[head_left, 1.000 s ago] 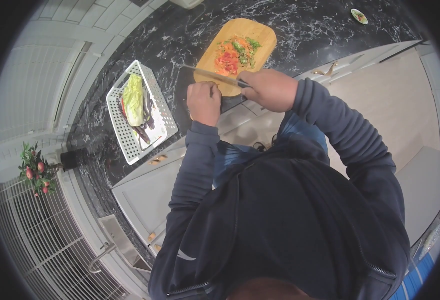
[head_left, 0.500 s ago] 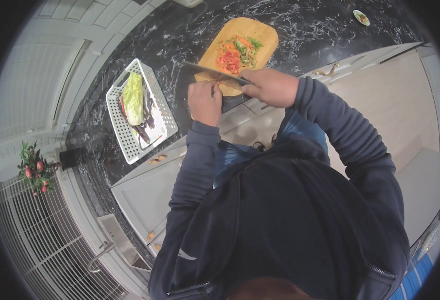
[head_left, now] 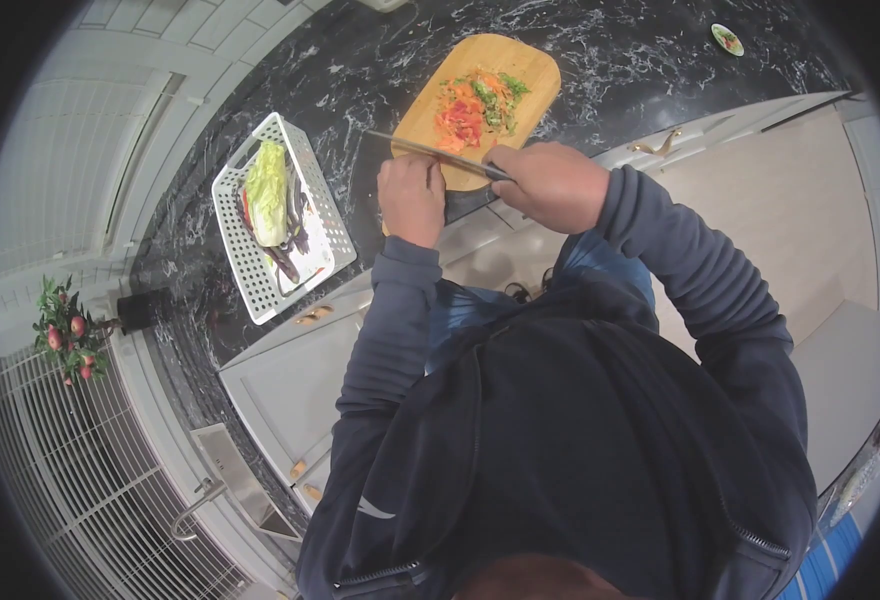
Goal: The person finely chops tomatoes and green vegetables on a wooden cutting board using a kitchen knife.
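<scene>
My right hand (head_left: 552, 185) is wrapped round the dark handle of a knife (head_left: 440, 155). The blade reaches left across the near part of a wooden cutting board (head_left: 530, 65). Chopped red, orange and green vegetables (head_left: 475, 108) lie in a heap on the board beyond the blade. My left hand (head_left: 412, 198) is closed at the board's near left edge, its fingertips close to the blade. Whatever those fingers hold, if anything, is hidden.
Left of the board stands a white perforated basket (head_left: 335, 235) with a leafy lettuce (head_left: 268, 195) and dark purple pieces. A small oval dish (head_left: 727, 40) lies at the far right of the dark marbled counter (head_left: 640, 60). A sink (head_left: 245, 475) is at the lower left.
My right hand has shifted slightly right and nearer my body, and the knife has changed its angle. My left hand has moved very little.
</scene>
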`<action>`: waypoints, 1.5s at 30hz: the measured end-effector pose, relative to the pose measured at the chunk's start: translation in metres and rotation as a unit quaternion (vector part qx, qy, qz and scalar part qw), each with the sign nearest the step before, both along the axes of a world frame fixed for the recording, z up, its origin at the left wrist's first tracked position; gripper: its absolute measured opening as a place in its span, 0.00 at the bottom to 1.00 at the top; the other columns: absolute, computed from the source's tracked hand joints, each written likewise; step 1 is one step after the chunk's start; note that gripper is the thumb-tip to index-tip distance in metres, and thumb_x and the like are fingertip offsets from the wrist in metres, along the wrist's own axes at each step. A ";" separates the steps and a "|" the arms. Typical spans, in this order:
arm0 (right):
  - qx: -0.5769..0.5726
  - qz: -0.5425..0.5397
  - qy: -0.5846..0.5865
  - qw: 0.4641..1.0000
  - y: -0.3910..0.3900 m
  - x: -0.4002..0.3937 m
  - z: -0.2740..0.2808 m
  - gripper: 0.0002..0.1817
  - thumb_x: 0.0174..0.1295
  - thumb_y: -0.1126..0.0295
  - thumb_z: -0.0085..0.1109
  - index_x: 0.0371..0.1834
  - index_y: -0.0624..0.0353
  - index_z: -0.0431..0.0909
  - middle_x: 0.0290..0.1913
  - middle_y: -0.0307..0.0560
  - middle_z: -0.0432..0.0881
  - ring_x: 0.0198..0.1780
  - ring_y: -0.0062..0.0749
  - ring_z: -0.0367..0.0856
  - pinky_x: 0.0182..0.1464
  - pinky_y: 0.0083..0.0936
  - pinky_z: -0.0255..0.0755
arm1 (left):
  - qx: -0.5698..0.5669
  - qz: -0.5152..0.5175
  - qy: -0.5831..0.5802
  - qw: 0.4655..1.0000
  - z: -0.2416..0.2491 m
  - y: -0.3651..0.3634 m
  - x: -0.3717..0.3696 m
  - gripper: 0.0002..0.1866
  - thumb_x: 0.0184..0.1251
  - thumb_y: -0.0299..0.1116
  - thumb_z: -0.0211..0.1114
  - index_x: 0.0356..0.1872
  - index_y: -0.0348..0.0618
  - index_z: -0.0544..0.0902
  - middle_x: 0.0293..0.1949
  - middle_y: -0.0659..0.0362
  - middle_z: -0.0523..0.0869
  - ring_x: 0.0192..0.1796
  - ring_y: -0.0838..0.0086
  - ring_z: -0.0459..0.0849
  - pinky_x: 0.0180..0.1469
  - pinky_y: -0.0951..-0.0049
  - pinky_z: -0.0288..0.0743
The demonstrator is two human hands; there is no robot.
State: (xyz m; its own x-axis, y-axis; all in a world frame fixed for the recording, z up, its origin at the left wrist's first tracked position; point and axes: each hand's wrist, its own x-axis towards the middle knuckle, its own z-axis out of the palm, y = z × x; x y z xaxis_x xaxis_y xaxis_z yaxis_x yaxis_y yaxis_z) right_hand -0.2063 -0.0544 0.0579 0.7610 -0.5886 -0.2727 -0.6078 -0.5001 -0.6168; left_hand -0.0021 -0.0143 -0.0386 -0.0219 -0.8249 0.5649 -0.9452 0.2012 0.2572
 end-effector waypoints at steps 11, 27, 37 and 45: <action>-0.035 0.012 0.032 0.999 0.004 0.004 -0.004 0.10 0.64 0.63 0.40 0.38 0.59 0.61 0.21 0.54 0.70 0.22 0.48 0.66 0.25 0.41 0.56 | 0.001 0.000 0.000 1.000 0.002 0.001 -0.002 0.04 0.58 0.26 0.59 0.25 0.40 0.78 0.26 0.56 0.77 0.32 0.62 0.72 0.40 0.67 0.68; -0.001 0.018 0.004 1.000 -0.002 0.001 -0.002 0.10 0.65 0.63 0.39 0.39 0.57 0.63 0.23 0.53 0.71 0.24 0.48 0.67 0.27 0.40 0.57 | -0.008 0.010 0.013 1.000 0.003 0.002 -0.002 0.04 0.57 0.26 0.59 0.28 0.41 0.82 0.28 0.58 0.81 0.33 0.64 0.74 0.41 0.68 0.69; 0.017 0.013 0.002 1.000 -0.007 -0.001 -0.003 0.10 0.66 0.62 0.39 0.37 0.58 0.64 0.24 0.53 0.71 0.25 0.46 0.67 0.28 0.38 0.56 | -0.004 0.026 0.014 1.000 0.004 0.001 -0.005 0.05 0.56 0.27 0.60 0.28 0.43 0.84 0.28 0.59 0.80 0.34 0.65 0.74 0.41 0.70 0.69; 0.022 0.012 0.007 1.000 -0.006 0.000 -0.002 0.11 0.65 0.62 0.38 0.39 0.59 0.64 0.24 0.53 0.71 0.25 0.46 0.66 0.29 0.39 0.56 | -0.001 0.023 0.018 1.000 0.001 0.002 -0.003 0.06 0.57 0.29 0.58 0.29 0.43 0.83 0.28 0.57 0.78 0.34 0.63 0.72 0.40 0.67 0.68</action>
State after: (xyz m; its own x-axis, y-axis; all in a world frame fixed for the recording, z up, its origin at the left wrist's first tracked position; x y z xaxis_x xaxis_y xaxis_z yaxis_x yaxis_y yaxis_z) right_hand -0.2059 -0.0599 0.0559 0.7708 -0.5574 -0.3086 -0.6048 -0.4880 -0.6293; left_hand -0.0046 -0.0128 -0.0372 0.0376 -0.8235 0.5660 -0.9434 0.1575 0.2918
